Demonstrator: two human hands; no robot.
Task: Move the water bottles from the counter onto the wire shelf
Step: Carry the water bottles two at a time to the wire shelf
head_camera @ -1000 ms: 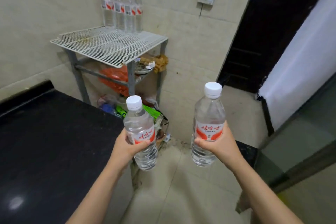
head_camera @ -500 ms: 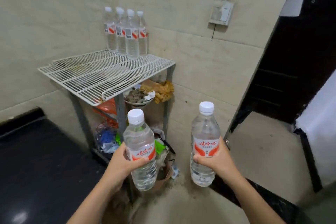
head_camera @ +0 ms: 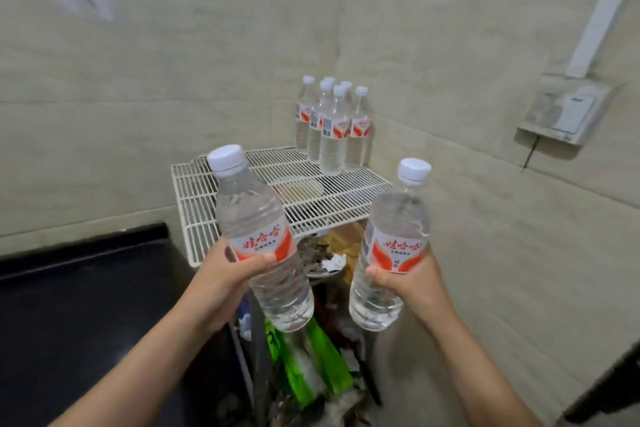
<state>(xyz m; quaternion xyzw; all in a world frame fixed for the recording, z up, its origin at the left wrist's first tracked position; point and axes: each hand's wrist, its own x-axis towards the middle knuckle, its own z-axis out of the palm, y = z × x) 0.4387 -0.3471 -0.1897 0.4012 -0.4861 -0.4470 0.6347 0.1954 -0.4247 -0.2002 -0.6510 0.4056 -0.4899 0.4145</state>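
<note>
My left hand (head_camera: 227, 279) grips a clear water bottle (head_camera: 258, 229) with a white cap and a red-and-white label, tilted slightly left. My right hand (head_camera: 412, 284) grips a second water bottle (head_camera: 394, 246) of the same kind, tilted slightly right. Both bottles hang in the air in front of the white wire shelf (head_camera: 197, 191), near its front edge. At the shelf's far right corner, against the wall, stand several matching bottles (head_camera: 330, 125) close together.
The black counter (head_camera: 86, 305) lies at lower left, touching the shelf's left side. Under the shelf are a bowl of scraps (head_camera: 318, 253), green packets (head_camera: 311, 367) and other clutter. A wall switch box (head_camera: 564, 111) hangs at right. Beige tiled walls meet behind the shelf.
I have stepped closer to the shelf and the view has turned toward the corner. Both bottles have risen and now sit in front of the shelf's front edge.
</note>
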